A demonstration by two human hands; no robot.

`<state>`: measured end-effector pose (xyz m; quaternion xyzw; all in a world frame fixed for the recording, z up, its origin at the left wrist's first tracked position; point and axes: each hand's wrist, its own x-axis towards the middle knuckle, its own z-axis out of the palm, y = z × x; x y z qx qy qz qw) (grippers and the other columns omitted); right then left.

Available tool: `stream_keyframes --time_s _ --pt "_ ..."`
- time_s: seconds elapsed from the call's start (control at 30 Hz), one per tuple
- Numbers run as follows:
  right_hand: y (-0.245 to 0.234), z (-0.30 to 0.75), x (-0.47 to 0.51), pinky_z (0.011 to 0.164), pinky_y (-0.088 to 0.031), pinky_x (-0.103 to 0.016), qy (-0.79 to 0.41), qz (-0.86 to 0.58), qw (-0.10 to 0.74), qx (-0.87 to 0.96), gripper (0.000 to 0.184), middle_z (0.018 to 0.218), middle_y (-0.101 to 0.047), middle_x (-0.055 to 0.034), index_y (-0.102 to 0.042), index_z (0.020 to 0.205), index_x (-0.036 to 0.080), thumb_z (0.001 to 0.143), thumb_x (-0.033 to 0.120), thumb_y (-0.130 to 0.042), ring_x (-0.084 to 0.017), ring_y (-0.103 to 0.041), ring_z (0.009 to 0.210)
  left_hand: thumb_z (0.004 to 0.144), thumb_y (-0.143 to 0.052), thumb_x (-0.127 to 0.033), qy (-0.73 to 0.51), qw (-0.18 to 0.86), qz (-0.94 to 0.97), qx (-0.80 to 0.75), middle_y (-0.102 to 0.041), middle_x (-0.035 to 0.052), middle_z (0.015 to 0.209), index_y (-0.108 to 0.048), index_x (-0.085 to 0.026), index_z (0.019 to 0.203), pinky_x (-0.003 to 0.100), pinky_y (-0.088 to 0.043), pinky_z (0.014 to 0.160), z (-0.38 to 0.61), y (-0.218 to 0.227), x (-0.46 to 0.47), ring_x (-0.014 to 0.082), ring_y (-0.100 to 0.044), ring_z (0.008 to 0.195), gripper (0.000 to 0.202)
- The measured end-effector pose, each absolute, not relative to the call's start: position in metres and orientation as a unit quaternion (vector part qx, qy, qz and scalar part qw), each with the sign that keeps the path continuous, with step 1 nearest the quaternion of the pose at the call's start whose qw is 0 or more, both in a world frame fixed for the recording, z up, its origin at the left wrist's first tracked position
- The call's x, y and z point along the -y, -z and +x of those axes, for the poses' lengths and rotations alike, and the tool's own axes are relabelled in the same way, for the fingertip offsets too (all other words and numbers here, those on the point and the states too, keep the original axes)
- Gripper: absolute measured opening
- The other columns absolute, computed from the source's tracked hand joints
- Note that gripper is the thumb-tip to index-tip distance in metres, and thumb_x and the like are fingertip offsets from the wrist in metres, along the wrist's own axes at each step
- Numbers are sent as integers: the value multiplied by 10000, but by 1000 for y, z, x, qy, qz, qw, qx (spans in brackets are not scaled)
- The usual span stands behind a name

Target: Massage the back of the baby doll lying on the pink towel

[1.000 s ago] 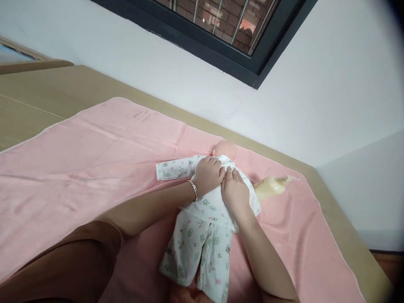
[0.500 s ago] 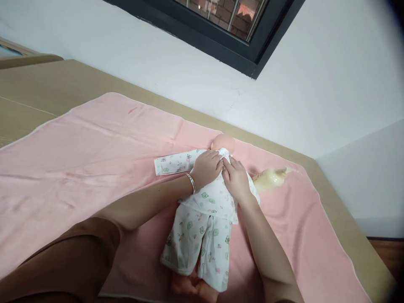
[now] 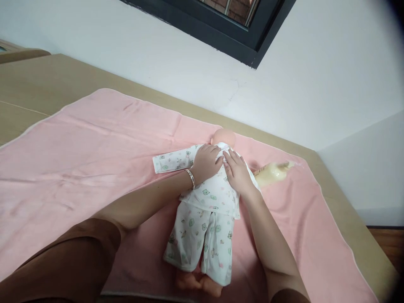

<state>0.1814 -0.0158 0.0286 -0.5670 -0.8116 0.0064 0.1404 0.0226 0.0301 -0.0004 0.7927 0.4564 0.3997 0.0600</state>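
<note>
A baby doll (image 3: 223, 136) lies stretched out on a pink blanket (image 3: 110, 122), its head away from me and its feet near the bottom edge. It wears a white printed top (image 3: 210, 198) and matching trousers (image 3: 186, 235); one sleeve reaches out to the left. My left hand (image 3: 206, 163), with a bracelet (image 3: 191, 179) at the wrist, rests on the upper left of the top, fingers extended. On the upper right, my right hand (image 3: 237, 171) lies flat with its fingers a little apart. Both hands touch the cloth just below the doll's head. The doll's face is not visible.
A pale yellow, bottle-shaped object (image 3: 274, 173) lies on the blanket to the doll's right. The blanket covers a wooden surface (image 3: 41, 84), which meets a white wall (image 3: 189, 80). A dark window frame (image 3: 233, 46) sits in the wall above.
My right hand's fingers have spread slightly and moved a little apart from my left hand. The view has shifted slightly; the doll lies in the same pose.
</note>
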Motion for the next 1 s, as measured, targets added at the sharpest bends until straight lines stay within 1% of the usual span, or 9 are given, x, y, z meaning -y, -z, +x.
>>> stream_keyframes --time_s 0.13,0.2,0.27,0.3,0.4,0.47,0.63,0.83,1.0 --pt "-31 161 32 1167 -314 -517 59 -596 140 789 474 1447 -524 -203 -488 1421 90 1012 233 -295 -324 -450 1385 950 -437 -244 -405 35 808 -426 -703 91 1117 -677 -182 982 416 -449 1013 20 0 -25 243 -610 1099 250" --pt "-30 153 37 1159 -331 -498 75 -618 147 769 479 1418 -545 -225 -503 1405 51 1001 220 -309 -339 -479 1358 946 -440 -257 -403 25 802 -440 -705 90 1087 -680 -179 949 412 -455 994 20 -2 -21 247 -614 1074 252" --pt "-27 151 37 1159 -341 -483 71 -634 164 752 492 1436 -528 -227 -511 1403 38 1001 240 -311 -338 -467 1372 917 -476 -262 -399 27 788 -468 -701 98 1069 -675 -169 983 411 -462 971 21 -4 -19 260 -612 1059 229" --pt "-25 153 35 1164 -337 -483 59 -636 176 749 497 1463 -505 -214 -506 1413 52 1001 254 -313 -330 -445 1392 895 -503 -260 -397 33 778 -485 -698 105 1073 -668 -162 1017 415 -462 966 22 -5 -19 270 -608 1061 227" --pt "-20 163 26 1192 -283 -525 10 -632 204 748 515 1555 -407 -140 -446 1471 149 986 283 -342 -297 -345 1460 847 -558 -259 -385 56 761 -519 -686 125 1125 -635 -143 1112 439 -446 995 23 -6 -21 296 -592 1096 300" --pt "-18 169 21 1202 -237 -558 -12 -628 213 748 534 1581 -371 -107 -410 1492 196 969 290 -359 -286 -306 1480 842 -562 -263 -383 63 761 -520 -680 127 1164 -624 -138 1139 444 -427 1025 24 -5 -24 301 -584 1123 328" --pt "-16 171 19 1206 -205 -570 -22 -629 225 744 538 1588 -357 -110 -394 1498 208 971 307 -350 -280 -288 1487 843 -559 -268 -392 65 759 -515 -685 110 1173 -637 -153 1125 435 -428 1027 25 -2 -27 294 -587 1129 315" --pt "-16 169 21 1215 -186 -554 -28 -626 232 744 535 1586 -359 -119 -396 1497 194 978 316 -348 -277 -284 1487 849 -564 -269 -391 71 760 -514 -682 123 1178 -638 -133 1135 433 -422 1038 24 -2 -27 293 -581 1139 326" --pt "-15 170 21 1213 -180 -562 -31 -626 234 743 532 1590 -352 -113 -393 1498 207 980 322 -344 -277 -281 1488 850 -561 -266 -390 77 761 -513 -682 116 1189 -633 -142 1151 435 -420 1042 24 -3 -27 292 -576 1147 333"
